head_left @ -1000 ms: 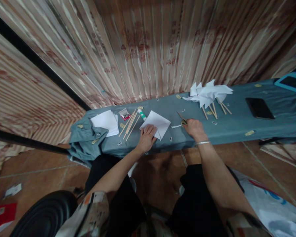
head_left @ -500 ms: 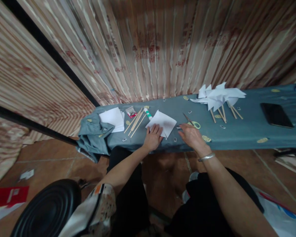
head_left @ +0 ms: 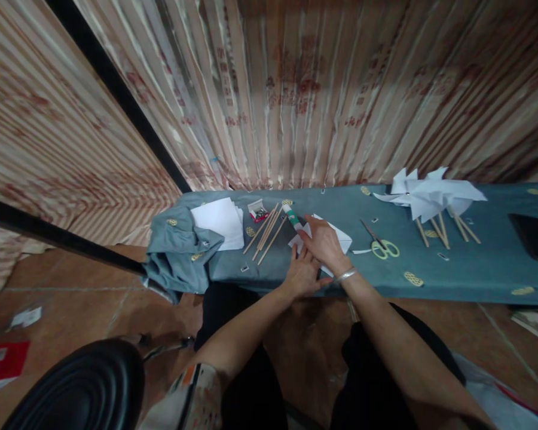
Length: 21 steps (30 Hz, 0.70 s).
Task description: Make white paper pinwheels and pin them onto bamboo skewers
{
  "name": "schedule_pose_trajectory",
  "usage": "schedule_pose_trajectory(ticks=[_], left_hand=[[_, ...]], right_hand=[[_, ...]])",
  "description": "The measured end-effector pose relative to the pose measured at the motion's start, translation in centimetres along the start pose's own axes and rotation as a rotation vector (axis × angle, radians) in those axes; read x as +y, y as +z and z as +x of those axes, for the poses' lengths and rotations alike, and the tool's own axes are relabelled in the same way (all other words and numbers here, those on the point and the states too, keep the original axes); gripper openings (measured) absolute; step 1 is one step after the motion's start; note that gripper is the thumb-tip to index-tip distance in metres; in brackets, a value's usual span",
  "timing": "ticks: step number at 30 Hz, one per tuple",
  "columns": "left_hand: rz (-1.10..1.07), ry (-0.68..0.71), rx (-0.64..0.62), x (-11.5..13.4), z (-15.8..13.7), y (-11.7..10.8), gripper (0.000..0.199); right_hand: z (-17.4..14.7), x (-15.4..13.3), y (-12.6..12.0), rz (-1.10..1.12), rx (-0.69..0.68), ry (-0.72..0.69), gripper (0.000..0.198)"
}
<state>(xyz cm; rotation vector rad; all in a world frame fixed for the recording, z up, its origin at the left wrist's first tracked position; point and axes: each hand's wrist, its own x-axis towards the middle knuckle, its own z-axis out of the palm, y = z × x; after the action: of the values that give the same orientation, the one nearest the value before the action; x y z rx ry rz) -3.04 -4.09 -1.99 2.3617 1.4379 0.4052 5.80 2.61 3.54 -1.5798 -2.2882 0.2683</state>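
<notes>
A white square of paper (head_left: 343,237), partly hidden by both hands, lies on the cloth in front of me. My left hand (head_left: 302,276) rests on its near side, fingers spread and thumb stretched to the right. Reaching across it, my right hand (head_left: 325,240) lies over the paper with its fingers extended. A glue stick with a green label (head_left: 291,215) is just beyond the fingers, its lower end close to them. To the right lie scissors with yellow-green handles (head_left: 385,248), beside a thin paper strip (head_left: 361,251).
Left are wooden sticks (head_left: 264,236), a small red-and-white box (head_left: 257,211) and a paper stack (head_left: 219,221). Paper pinwheels on sticks (head_left: 434,194) and a dark phone (head_left: 531,236) lie right on the cloth-covered table (head_left: 470,272). A black stool (head_left: 80,385) stands lower left.
My right hand has moved left, from beside the scissors onto the paper, crossing close to my left hand. My left hand has stayed at the paper. The view has shifted left.
</notes>
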Motion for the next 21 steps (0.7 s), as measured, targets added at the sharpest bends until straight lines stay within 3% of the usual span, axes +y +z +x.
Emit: schedule_pose_trajectory(ticks=[4,9,12,15,16,18,21], left_hand=[[-0.09,-0.001,0.0,0.1,-0.5,-0.9,0.069],[-0.183,-0.009,0.005,-0.5,-1.2,-3.2,0.037],[-0.326,-0.043,0.111,-1.7,-0.8,-5.1,0.024],[-0.609,-0.119,0.338,-3.2,0.0,-6.8,0.02],[-0.727,-0.158,0.431,-3.7,0.3,-7.3,0.021],[-1.0,-0.226,0.566,-4.2,0.8,-7.9,0.035],[-1.272,-0.271,0.583,-4.3,1.2,-8.3,0.064]], right_hand=[[3.5,-1.9,1.6,0.068,-0.065,0.165,0.052],[5.0,-0.9,2.4,0.223,0.009,0.276,0.032],[4.3,0.3,1.5,0.402,0.081,0.334,0.029],[2.7,1.1,0.1,0.608,0.113,0.349,0.035],[2.0,1.2,-0.3,0.716,0.114,0.347,0.034],[0.6,1.4,-1.0,1.233,0.049,0.409,0.029],[-1.0,1.4,-1.8,1.548,-0.06,0.483,0.028]])
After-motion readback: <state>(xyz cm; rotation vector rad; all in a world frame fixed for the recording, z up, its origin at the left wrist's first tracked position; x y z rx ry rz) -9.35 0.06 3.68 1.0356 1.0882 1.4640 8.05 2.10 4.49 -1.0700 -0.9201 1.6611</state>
